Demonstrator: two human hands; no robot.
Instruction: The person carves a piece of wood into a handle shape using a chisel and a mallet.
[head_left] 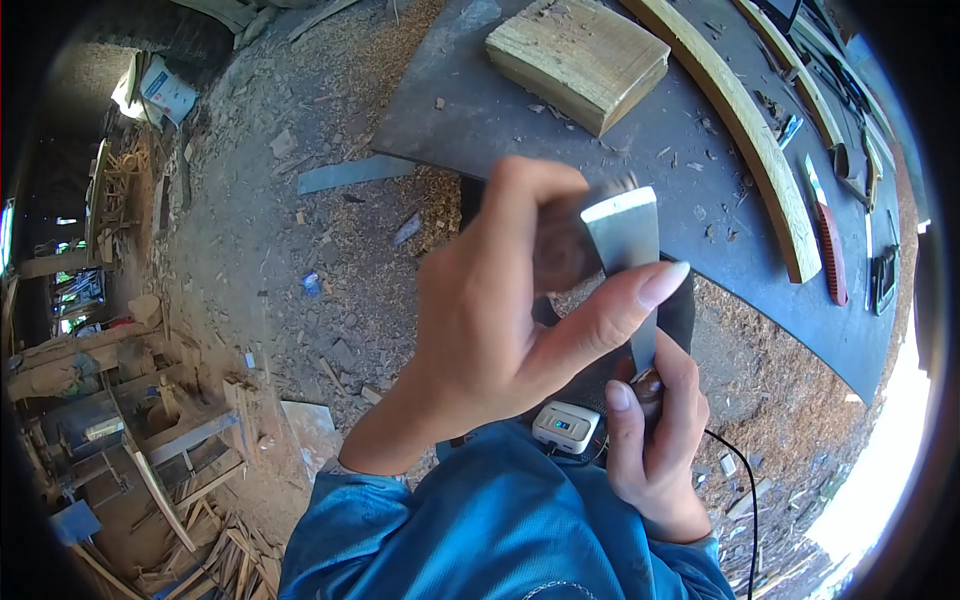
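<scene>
My left hand (495, 300) is closed around a dark brown wooden piece (563, 255), which is blurred and mostly hidden by the fingers. Its thumb stretches across the flat of a broad, flared chisel (630, 235). My right hand (660, 450) grips the chisel's brown handle from below, so the bright cutting edge points up, beside the wooden piece. Whether the edge touches the wood cannot be made out. Both hands are in front of my body, just short of the table (460, 110).
On the table lie a thick wooden block (575, 60), a long curved wooden piece (745, 125), a red-handled tool (831, 255) and wood chips. A small white device (566, 428) rests at my waist, and a black cable (750, 500) hangs at right. Shavings cover the floor.
</scene>
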